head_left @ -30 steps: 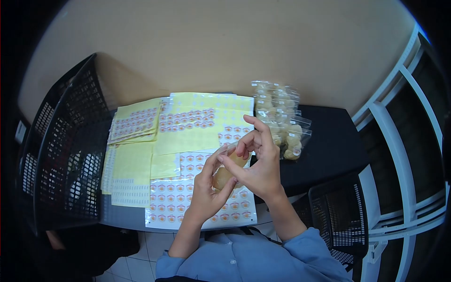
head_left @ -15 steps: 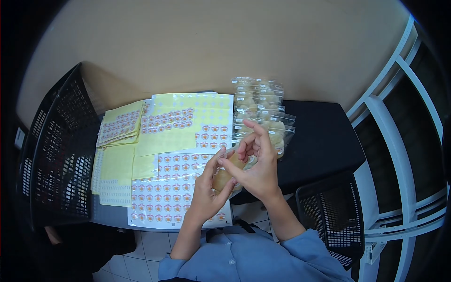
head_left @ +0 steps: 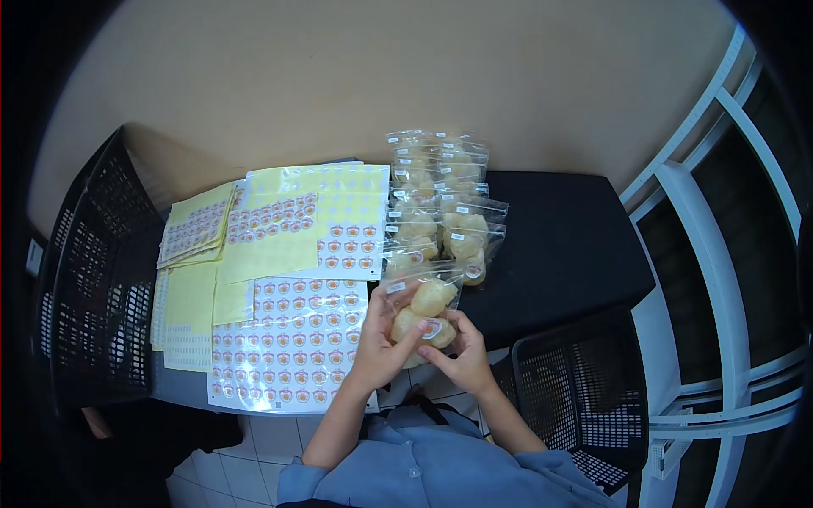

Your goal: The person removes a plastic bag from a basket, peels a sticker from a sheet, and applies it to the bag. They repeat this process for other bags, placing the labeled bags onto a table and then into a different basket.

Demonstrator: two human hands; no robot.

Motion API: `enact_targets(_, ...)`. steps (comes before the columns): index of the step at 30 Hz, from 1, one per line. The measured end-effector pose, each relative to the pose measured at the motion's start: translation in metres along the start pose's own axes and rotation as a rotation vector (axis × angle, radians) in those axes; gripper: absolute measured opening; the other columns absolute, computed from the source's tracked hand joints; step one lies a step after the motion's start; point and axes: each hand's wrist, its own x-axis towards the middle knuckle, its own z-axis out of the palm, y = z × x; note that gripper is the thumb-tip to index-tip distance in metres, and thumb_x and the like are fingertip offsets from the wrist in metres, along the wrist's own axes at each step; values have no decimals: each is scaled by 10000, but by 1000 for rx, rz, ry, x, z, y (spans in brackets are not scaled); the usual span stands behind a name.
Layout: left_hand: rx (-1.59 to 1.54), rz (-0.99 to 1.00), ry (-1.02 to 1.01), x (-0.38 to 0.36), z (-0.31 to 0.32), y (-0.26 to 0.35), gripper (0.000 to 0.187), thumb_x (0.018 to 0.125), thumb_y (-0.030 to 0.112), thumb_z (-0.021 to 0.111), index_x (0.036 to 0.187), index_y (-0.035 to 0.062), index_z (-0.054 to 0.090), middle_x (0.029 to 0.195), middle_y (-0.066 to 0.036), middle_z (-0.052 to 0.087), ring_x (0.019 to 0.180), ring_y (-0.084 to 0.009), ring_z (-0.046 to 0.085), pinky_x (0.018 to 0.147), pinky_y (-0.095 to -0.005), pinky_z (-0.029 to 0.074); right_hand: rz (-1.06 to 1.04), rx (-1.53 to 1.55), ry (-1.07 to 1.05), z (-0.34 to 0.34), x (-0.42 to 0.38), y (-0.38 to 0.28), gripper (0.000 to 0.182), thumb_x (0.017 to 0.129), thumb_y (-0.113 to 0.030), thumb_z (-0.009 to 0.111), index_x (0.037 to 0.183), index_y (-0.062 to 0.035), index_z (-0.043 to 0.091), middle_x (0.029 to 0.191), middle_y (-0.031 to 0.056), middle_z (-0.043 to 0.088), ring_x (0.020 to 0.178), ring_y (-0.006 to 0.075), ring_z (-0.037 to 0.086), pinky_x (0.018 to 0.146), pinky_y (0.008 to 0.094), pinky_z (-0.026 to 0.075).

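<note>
A clear plastic bag of pale round crackers [head_left: 434,298] is held up in front of me, with a small white label near its top and a round sticker [head_left: 432,328] low on its front. My left hand [head_left: 386,339] wraps the bag's left side, its thumb on the sticker's edge. On the right side my right hand [head_left: 461,354] grips the lower corner, thumb on the front. Just beyond lie two overlapping rows of similar filled bags [head_left: 464,222]. To the left are white sheets of round stickers [head_left: 292,339].
Yellow partly used sticker sheets [head_left: 190,300] overlap the white ones. A tall black crate [head_left: 102,279] stands at the left, another black crate [head_left: 584,389] at the lower right. Black cloth [head_left: 559,245] covers the table's right part. White metal bars [head_left: 703,229] rise at the right.
My right hand has come down from above the bag to its lower right side. The bag now faces me with a round sticker visible on it. The view has shifted slightly.
</note>
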Motion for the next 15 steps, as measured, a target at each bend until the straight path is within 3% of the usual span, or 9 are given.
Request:
enact_targets(2, 228, 87, 0, 2, 6, -2, 711, 752, 16, 559, 1311, 49, 121, 1295, -166, 286, 1225, -249, 267, 1010, -377, 192, 22, 26, 94, -12, 0, 6, 437, 674, 4, 679, 1049, 11, 456, 997, 67, 536, 924, 131, 524, 824, 267, 420)
enact_targets(3, 228, 84, -2, 2, 6, -2, 711, 752, 16, 559, 1311, 49, 121, 1295, -166, 286, 1225, -249, 267, 1010, -377, 192, 12, 96, 196, -19, 4, 9, 404, 663, -14, 692, 1003, 8, 476, 957, 64, 554, 887, 128, 537, 790, 261, 431)
enact_targets(5, 217, 42, 101, 4, 1, -1, 725, 742, 36, 567, 1317, 77, 129, 1313, -151, 261, 1240, -248, 237, 1011, -404, 176, -91, -151, 344, -48, 14, 39, 375, 647, -33, 706, 955, 7, 494, 908, 65, 572, 861, 124, 544, 751, 253, 434)
enact_targets(13, 293, 12, 109, 7, -6, -1, 672, 742, 54, 566, 1300, 78, 192, 1283, -139, 315, 1211, -234, 292, 957, -397, 273, -68, -410, 391, -85, 40, 75, 373, 603, -130, 739, 876, 22, 535, 881, 92, 574, 796, 177, 559, 716, 279, 433)
enact_targets(15, 304, 13, 104, 7, -4, -1, 668, 743, 56, 568, 1297, 77, 197, 1282, -138, 317, 1208, -232, 295, 952, -394, 280, -142, -721, 400, -85, 43, 67, 387, 584, -146, 744, 854, 28, 529, 892, 99, 531, 791, 208, 535, 699, 297, 426)
